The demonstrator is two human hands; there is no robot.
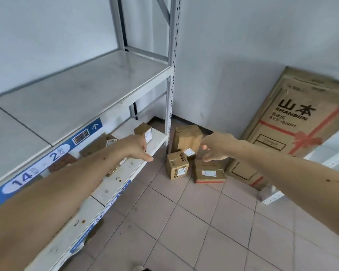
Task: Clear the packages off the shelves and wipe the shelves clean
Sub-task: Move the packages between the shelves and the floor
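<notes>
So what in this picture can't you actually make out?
All in the head view:
- Lower shelf: the left forearm hides part of it, so the packages left there cannot be counted.
- Flat package: partly under the upper shelf; its label is too small to read.
- Left hand: seen from behind, its fingers hidden.
- Large carton: cut off at the right edge.
- Shelf labels: blurred.
</notes>
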